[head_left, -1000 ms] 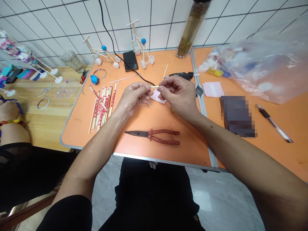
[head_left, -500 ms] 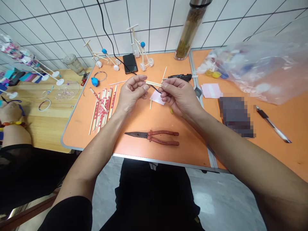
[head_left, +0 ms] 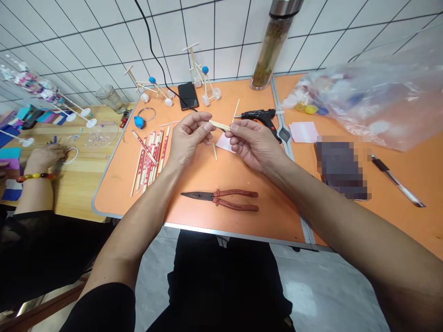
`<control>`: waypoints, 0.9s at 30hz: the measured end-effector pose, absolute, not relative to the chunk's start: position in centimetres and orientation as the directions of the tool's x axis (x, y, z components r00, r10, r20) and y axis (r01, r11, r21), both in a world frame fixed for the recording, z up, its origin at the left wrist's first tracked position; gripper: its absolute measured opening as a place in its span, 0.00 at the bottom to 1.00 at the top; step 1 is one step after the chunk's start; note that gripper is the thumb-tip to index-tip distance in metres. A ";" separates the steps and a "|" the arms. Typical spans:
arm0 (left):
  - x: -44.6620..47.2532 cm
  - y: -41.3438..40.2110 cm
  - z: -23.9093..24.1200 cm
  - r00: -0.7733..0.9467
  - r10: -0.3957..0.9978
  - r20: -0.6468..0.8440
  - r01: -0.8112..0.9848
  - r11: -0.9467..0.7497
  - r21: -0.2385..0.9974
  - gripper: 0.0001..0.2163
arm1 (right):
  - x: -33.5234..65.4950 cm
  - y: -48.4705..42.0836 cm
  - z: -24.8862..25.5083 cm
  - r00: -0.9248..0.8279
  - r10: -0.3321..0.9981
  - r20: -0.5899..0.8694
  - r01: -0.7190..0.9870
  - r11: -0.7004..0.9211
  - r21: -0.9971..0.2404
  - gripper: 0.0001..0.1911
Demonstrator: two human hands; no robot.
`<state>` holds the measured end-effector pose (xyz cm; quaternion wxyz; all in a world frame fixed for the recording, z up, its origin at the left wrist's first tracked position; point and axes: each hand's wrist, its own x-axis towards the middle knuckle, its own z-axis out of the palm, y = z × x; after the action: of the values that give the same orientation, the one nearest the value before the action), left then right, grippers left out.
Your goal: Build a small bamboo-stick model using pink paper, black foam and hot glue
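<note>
Short pale wooden chopstick pieces [head_left: 220, 125] lie side by side between my two hands, above the orange table [head_left: 242, 171]. At their left end, my left hand [head_left: 191, 138] has thumb and fingers closed on them. My right hand [head_left: 254, 144] pinches the right end. Beneath the hands are a pink paper slip [head_left: 224, 142] and a loose stick piece [head_left: 215, 151]. Beyond my right hand lies a black glue gun [head_left: 259, 117]. Left of my left hand, several wrapped chopsticks [head_left: 150, 159] are piled. Long-nose pliers [head_left: 219, 198] with red handles lie nearer me.
Two small stick models [head_left: 204, 83] with wheels and a phone [head_left: 188, 96] stand near the wall. A tall tea bottle [head_left: 272, 50] is behind. To the right are a plastic bag [head_left: 377, 101], a dark pixelated object [head_left: 341, 170] and a pen [head_left: 398, 180]. Another person's hand [head_left: 43, 156] is at left.
My left fingers have closed in on the left end of the chopstick pieces. The other person's hand has moved right and up. The view has shifted slightly.
</note>
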<state>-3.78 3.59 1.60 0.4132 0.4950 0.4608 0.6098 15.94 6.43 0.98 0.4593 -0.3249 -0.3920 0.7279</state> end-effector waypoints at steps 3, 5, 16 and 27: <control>-3.9 3.3 1.9 -0.182 0.971 0.153 -0.061 -0.167 0.984 0.19 | 15.9 6.7 0.7 -0.287 0.957 -0.037 -0.368 -0.146 -0.918 0.16; -3.9 3.2 2.0 -0.177 0.978 0.115 -0.065 -0.128 0.990 0.20 | 15.9 6.8 0.5 -0.227 0.974 0.024 -0.329 -0.054 -0.943 0.16; -3.6 3.1 1.7 -0.188 0.976 0.114 0.023 -0.111 0.994 0.16 | 16.0 6.5 0.6 -0.243 0.962 0.123 -0.234 0.065 -0.970 0.17; -3.6 3.2 2.1 -0.224 0.968 0.112 0.088 -0.094 0.992 0.16 | 16.2 6.4 0.4 -0.285 0.941 0.183 -0.076 0.168 -0.983 0.23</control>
<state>-3.64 3.21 2.07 0.3929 0.4832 0.5463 0.5602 16.25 6.42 0.41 0.4762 -0.3614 -0.5979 0.5340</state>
